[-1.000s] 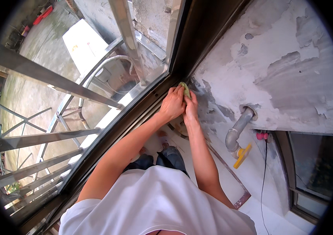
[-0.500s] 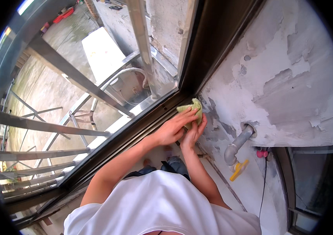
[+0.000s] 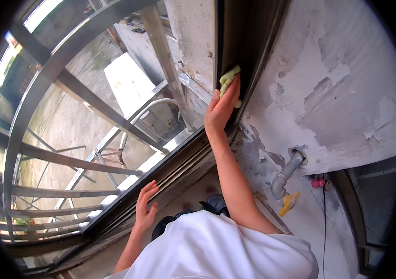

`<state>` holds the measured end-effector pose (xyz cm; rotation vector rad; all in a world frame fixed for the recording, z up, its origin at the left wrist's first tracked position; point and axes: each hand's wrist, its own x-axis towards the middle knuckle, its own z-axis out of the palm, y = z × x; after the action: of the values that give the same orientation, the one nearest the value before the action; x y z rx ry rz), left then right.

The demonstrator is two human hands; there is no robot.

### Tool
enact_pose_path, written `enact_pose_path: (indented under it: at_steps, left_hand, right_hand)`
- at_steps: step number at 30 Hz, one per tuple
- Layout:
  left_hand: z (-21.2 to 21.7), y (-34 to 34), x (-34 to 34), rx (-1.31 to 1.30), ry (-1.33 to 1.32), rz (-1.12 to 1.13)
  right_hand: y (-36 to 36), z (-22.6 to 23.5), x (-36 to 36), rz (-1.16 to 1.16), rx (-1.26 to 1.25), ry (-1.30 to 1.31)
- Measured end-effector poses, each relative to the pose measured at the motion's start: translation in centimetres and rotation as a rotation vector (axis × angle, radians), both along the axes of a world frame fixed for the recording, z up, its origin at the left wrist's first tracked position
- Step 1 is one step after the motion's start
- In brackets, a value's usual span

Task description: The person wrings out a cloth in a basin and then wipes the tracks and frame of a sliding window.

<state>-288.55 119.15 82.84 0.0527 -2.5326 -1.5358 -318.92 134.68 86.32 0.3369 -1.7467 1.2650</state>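
My right hand is raised to the dark upright side of the window frame, fingers closed on a yellow-green cloth. The cloth is pressed against the frame's inner face, bunched up above and beside my fingertips. Lower down, my left hand hovers by the sliding track along the sill, its fingers apart and nothing in it. Whether its fingertips touch the sill edge, I cannot tell.
Metal bars cross the outside of the window. Beyond them stands a white board in a concrete yard. On the right, a grey pipe with a yellow handle juts from the peeling wall.
Both hands were together on the cloth at the sill corner. The right has carried the cloth up the frame's side; the left has let go and dropped back toward me.
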Motion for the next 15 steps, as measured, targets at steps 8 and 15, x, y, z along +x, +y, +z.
enact_pose_path:
  at_steps: [8, 15]
  left_hand:
    - [-0.5, -1.8, 2.5, 0.163, -0.17, 0.162]
    - [0.0, -2.2, 1.6, 0.151, -0.135, 0.098]
  right_hand:
    - [0.8, -10.2, 1.9, -0.15, -0.006, -0.369]
    - [2.9, -14.9, 3.9, -0.361, 0.472, -0.646]
